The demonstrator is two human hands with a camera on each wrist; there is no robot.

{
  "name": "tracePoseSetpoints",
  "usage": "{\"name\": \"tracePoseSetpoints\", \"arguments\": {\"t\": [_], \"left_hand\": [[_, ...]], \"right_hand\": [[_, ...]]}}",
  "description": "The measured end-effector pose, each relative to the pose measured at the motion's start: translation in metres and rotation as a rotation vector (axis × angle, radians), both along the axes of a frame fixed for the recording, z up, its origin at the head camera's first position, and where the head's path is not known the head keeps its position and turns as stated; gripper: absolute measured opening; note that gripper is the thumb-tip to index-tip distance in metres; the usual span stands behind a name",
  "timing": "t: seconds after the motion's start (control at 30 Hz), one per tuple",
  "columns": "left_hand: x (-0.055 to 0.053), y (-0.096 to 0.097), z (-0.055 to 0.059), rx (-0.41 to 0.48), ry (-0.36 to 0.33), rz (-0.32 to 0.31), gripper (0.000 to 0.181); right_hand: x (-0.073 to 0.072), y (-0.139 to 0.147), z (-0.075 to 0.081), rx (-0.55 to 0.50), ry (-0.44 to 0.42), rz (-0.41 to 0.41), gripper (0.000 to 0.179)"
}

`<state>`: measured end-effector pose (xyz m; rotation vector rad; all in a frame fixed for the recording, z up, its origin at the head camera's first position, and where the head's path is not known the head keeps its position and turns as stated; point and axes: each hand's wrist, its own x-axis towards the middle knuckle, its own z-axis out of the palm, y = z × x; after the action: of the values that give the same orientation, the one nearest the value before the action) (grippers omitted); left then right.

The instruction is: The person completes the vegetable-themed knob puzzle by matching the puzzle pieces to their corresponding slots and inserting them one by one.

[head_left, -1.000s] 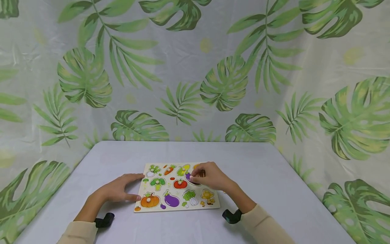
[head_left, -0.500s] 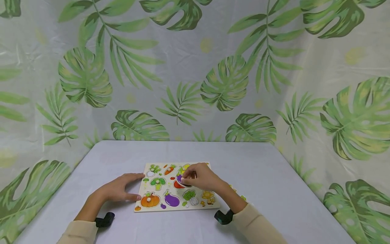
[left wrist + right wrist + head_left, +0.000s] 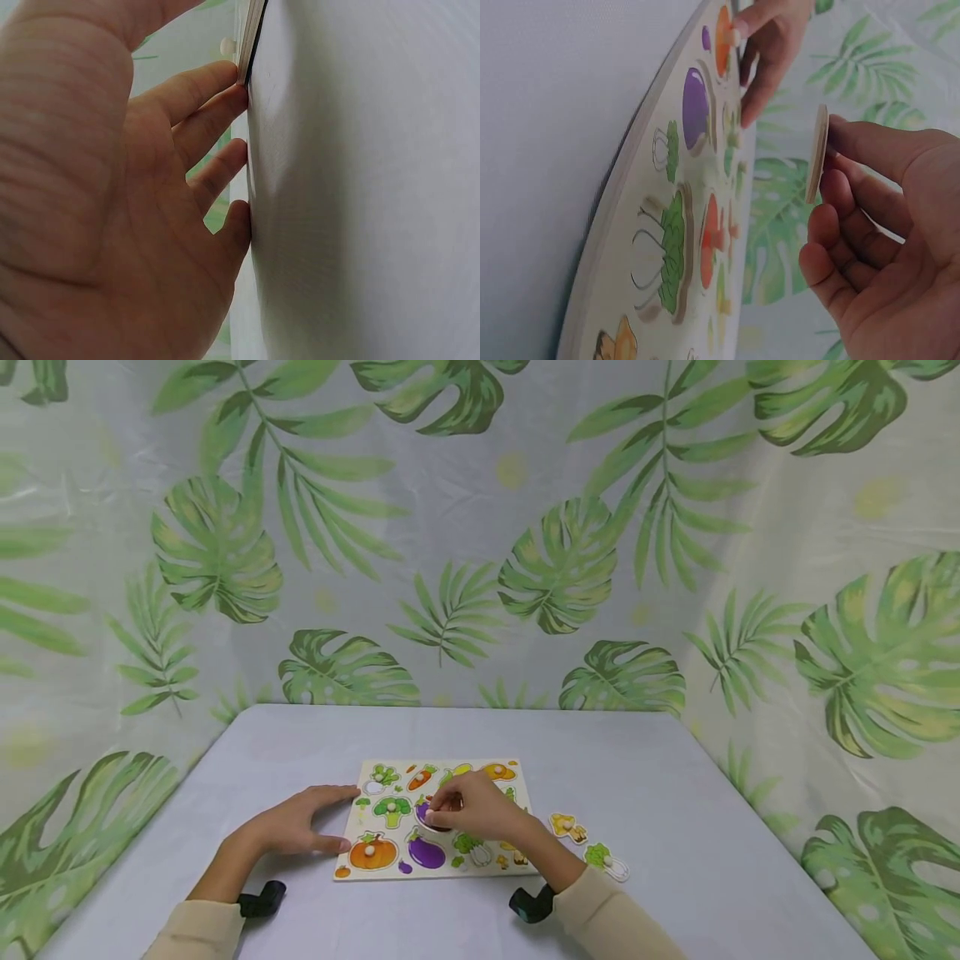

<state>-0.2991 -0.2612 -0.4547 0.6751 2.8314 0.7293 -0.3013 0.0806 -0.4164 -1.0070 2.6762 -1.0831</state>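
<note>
My right hand (image 3: 480, 810) pinches an eggplant puzzle piece (image 3: 423, 812) by its knob, above the middle of a wooden vegetable puzzle board (image 3: 438, 871). In the right wrist view, the eggplant piece (image 3: 819, 154) is seen edge-on, raised off the board. The purple eggplant recess (image 3: 427, 852) lies just nearer than the held piece. At the board's left edge, my left hand (image 3: 288, 822) rests with fingers and thumb spread. In the left wrist view, its fingertips lie along the tabletop near the board's edge (image 3: 253, 41). The tomato is mostly covered by the right hand.
A pumpkin piece (image 3: 360, 853), a broccoli piece (image 3: 392, 810) and a carrot piece (image 3: 420, 779) sit in the board. Right of the board, a mushroom piece (image 3: 567, 828) and a leafy cabbage piece (image 3: 606, 862) lie loose on the white table (image 3: 675, 802).
My right hand has carried the eggplant piece leftward and nearer, from over the board's right part to above the eggplant recess. The loose pieces at right are uncovered. The left hand stays put.
</note>
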Motion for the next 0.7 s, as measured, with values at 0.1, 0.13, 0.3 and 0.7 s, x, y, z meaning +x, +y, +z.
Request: {"name": "tracePoseSetpoints", "arguments": {"t": [0.1, 0.13, 0.3, 0.7], "left_hand": [[0.0, 0.001, 0.0, -0.002, -0.002, -0.003, 0.092], [0.0, 0.001, 0.0, -0.002, -0.002, -0.003, 0.092], [0.0, 0.001, 0.001, -0.008, -0.001, 0.002, 0.092], [0.0, 0.001, 0.0, -0.006, 0.001, 0.001, 0.092]], "right_hand": [[0.002, -0.004, -0.003, -0.002, -0.007, -0.001, 0.01], [0.003, -0.006, -0.003, 0.003, -0.012, -0.003, 0.01], [0.007, -0.01, -0.009, 0.036, -0.048, -0.009, 0.01], [0.011, -0.014, -0.023, 0.047, -0.099, 0.007, 0.008]]}}
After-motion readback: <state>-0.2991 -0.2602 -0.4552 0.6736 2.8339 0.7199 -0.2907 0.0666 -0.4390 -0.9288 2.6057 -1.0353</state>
